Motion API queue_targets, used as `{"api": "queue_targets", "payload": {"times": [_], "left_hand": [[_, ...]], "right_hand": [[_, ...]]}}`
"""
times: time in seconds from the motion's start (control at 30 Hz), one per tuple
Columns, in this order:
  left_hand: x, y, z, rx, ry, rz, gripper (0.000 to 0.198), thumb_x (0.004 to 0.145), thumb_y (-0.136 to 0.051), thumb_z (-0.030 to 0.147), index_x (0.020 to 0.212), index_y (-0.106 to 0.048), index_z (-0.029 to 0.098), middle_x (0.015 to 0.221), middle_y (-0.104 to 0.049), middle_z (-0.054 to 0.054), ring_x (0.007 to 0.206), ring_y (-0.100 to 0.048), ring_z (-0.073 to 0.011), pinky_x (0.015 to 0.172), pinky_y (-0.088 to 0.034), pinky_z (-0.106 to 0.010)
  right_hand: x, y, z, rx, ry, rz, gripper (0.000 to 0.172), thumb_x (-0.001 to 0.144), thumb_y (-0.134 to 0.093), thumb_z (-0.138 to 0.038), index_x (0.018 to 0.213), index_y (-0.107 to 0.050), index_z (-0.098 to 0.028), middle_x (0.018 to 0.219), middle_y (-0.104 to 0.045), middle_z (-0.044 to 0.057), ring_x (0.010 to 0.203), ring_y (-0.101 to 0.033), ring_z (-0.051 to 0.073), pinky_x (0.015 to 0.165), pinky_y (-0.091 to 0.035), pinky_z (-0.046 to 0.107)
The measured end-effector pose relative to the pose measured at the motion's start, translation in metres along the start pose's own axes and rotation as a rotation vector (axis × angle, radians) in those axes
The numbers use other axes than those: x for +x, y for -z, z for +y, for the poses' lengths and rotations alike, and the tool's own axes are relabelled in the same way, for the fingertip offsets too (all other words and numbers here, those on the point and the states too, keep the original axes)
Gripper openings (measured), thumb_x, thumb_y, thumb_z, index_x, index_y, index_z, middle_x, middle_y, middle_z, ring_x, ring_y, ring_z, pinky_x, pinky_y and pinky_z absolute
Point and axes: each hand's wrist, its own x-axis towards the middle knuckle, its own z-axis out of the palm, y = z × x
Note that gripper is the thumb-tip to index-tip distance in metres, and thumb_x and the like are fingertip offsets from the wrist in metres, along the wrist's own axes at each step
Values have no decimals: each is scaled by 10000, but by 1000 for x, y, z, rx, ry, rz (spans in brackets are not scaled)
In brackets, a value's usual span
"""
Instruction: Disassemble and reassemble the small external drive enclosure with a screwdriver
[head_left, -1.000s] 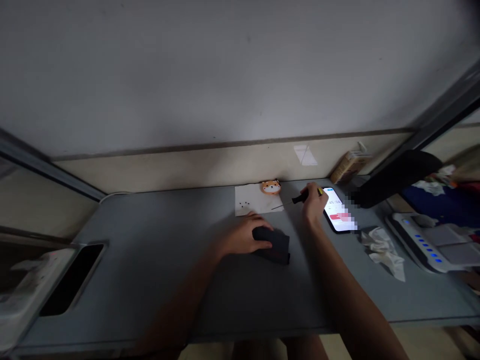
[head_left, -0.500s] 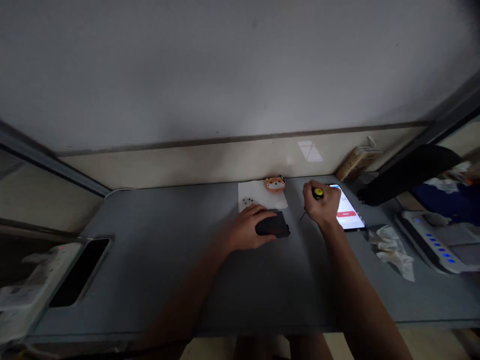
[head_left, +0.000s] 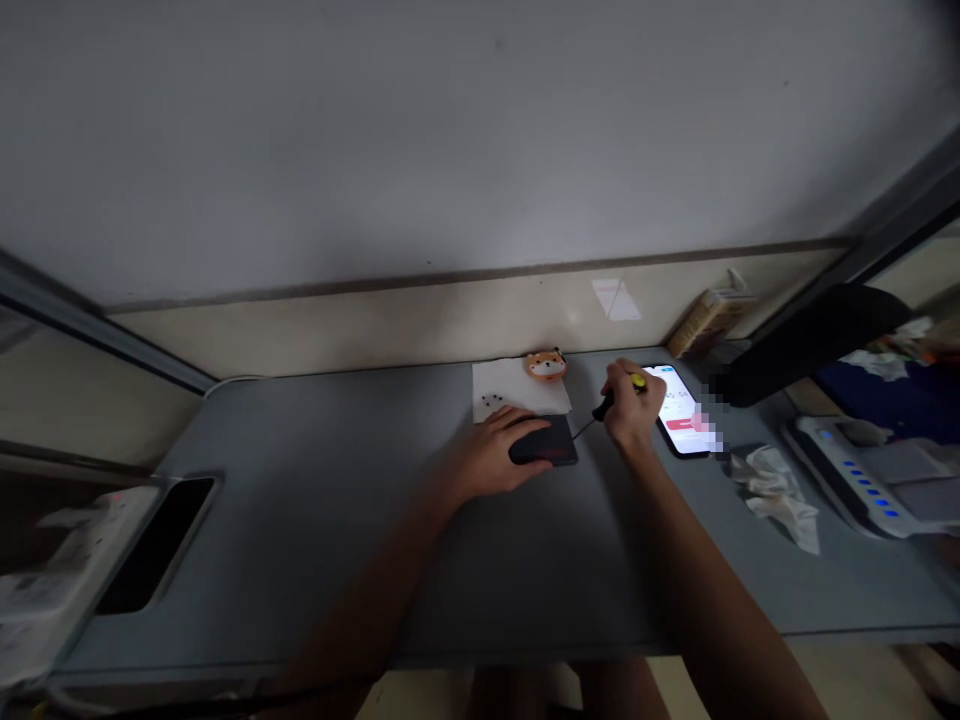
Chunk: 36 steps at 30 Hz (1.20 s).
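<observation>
On the grey table, my left hand (head_left: 499,457) grips a flat dark rectangular box-like device (head_left: 553,442) from its left side, thumb along the near edge and fingers along the far one. My right hand (head_left: 630,405) is wrapped round a black and yellow screwdriver (head_left: 602,408). The thin shaft points down and left, its tip at the right edge of the dark device; whether it touches I cannot tell. Just behind my left hand lies a white paper sheet (head_left: 510,382) with several tiny dark screw-like bits (head_left: 492,400) on it. An orange animal-faced case (head_left: 546,365) sits at the sheet's far right.
A lit phone (head_left: 681,415) lies right of my right hand, near crumpled tissue (head_left: 780,500) and a white device with blue lights (head_left: 862,480). A carton (head_left: 709,320) leans at the back right. Another phone (head_left: 157,545) lies far left by a white power strip (head_left: 90,560).
My right hand has turned and brought the screwdriver tip left, to the dark device's right edge. My left hand keeps its grip on the device. The view has shifted slightly.
</observation>
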Motion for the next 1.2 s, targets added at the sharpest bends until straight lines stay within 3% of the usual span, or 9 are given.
{"api": "queue_targets", "payload": {"times": [0.13, 0.33, 0.43, 0.6, 0.77, 0.87, 1.03, 1.2], "left_hand": [[0, 0, 0, -24, 59, -28, 583, 837, -810, 392, 1371, -592, 307, 1330, -653, -55, 1281, -589, -269, 1125, -483, -470], [0, -2, -3, -42, 121, -29, 771, 800, -845, 401, 1472, -482, 299, 1411, -607, -81, 1335, -559, -296, 1144, -464, -475], [0, -2, -2, -29, 120, -31, 801, 806, -839, 373, 1500, -451, 277, 1401, -616, -89, 1328, -566, -295, 1135, -473, -464], [0, -1, -1, -6, 73, -30, 778, 824, -813, 342, 1504, -440, 281, 1377, -641, -72, 1307, -579, -285, 1135, -468, -457], [1, -2, -4, 19, 17, -37, 714, 836, -798, 324, 1466, -470, 249, 1312, -671, -81, 1250, -606, -291, 1096, -487, -460], [1, -1, -3, 39, 19, -64, 651, 853, -791, 369, 1425, -502, 249, 1319, -666, -86, 1262, -598, -298, 1104, -478, -477], [2, 2, -3, 48, 16, -105, 739, 821, -830, 440, 1449, -477, 271, 1388, -621, -86, 1332, -555, -297, 1144, -448, -471], [2, 3, -3, 65, 24, -101, 675, 853, -804, 384, 1442, -490, 290, 1340, -638, -71, 1303, -577, -284, 1128, -465, -458]], "right_hand": [[-4, 1, 3, -43, 70, 214, 384, 836, -477, -337, 469, -421, -242, 423, -362, -32, 432, -359, 126, 485, -256, 301], [-22, 2, -9, -244, 557, 65, 471, 900, -470, -372, 463, -341, -251, 425, -368, -6, 437, -327, 130, 511, -257, 332], [-30, -1, -16, -165, 661, 62, 444, 936, -458, -296, 503, -378, -246, 447, -385, -8, 440, -340, 135, 509, -269, 338], [-45, -20, -23, 49, 572, -10, 399, 934, -449, -198, 539, -407, -234, 467, -413, -26, 436, -404, 123, 485, -309, 302], [-52, -33, -24, 29, 391, -131, 391, 903, -456, -245, 520, -378, -239, 475, -449, -18, 450, -425, 122, 496, -322, 294], [-46, -29, -25, -7, 340, -159, 383, 881, -458, -272, 512, -360, -245, 458, -420, -24, 438, -404, 120, 492, -312, 295], [-28, -16, -25, -88, 225, -173, 387, 874, -455, -297, 503, -353, -246, 438, -381, -39, 414, -366, 113, 468, -279, 291], [-19, -7, -24, -101, 207, -180, 386, 859, -479, -323, 490, -402, -242, 425, -387, -35, 418, -369, 116, 478, -284, 291]]}}
